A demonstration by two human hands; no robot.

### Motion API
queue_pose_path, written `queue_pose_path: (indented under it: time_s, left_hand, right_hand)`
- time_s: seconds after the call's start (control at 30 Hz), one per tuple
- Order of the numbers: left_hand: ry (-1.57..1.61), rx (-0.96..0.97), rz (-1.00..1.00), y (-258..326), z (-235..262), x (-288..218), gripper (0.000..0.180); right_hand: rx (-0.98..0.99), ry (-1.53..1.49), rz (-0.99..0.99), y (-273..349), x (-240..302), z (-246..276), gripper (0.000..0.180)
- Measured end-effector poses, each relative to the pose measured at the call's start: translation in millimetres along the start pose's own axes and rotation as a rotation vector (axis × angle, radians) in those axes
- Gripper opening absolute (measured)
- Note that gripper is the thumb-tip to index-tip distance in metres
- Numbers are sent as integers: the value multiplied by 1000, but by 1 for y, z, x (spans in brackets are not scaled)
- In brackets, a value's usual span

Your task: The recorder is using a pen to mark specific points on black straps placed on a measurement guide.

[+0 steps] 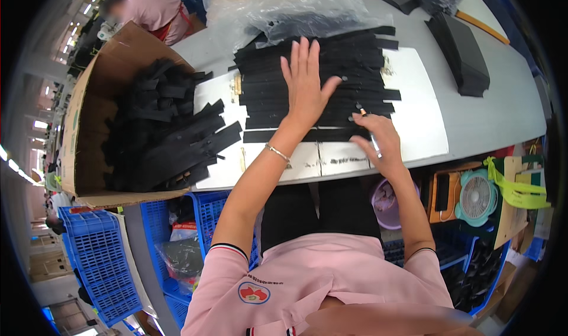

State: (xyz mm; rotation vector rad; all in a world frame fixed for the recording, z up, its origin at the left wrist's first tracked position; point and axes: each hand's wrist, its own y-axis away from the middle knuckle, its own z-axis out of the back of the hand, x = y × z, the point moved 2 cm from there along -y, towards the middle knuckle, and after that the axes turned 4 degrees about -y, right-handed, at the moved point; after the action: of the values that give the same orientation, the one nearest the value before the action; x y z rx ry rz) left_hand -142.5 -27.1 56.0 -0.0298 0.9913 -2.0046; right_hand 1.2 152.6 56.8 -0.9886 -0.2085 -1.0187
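Observation:
Rows of black fabric strips lie side by side on a white board in front of me. My left hand rests flat on them with its fingers spread. A pen with a clear barrel is held in my right hand, over the near right part of the strips. One strip lies a little apart along the near side. Small dark pieces show at my left thumb and right fingertips, too small to name.
At left a cardboard box holds a heap of black strips. Clear plastic bags lie beyond the board. Black folded pieces are at right. Below stand blue crates and a small fan. Another person works at the far left.

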Motion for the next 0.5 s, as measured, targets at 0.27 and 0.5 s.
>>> queue_pose_path:
  time_s: [0.27, 0.5]
  left_hand:
    - [-200, -216, 137, -89, -19, 80, 49]
    - [64, -393, 186, -109, -12, 81, 7]
  right_hand:
    - [377, 348, 130, -69, -51, -46, 68]
    - [289, 492, 265, -170, -112, -92, 62]
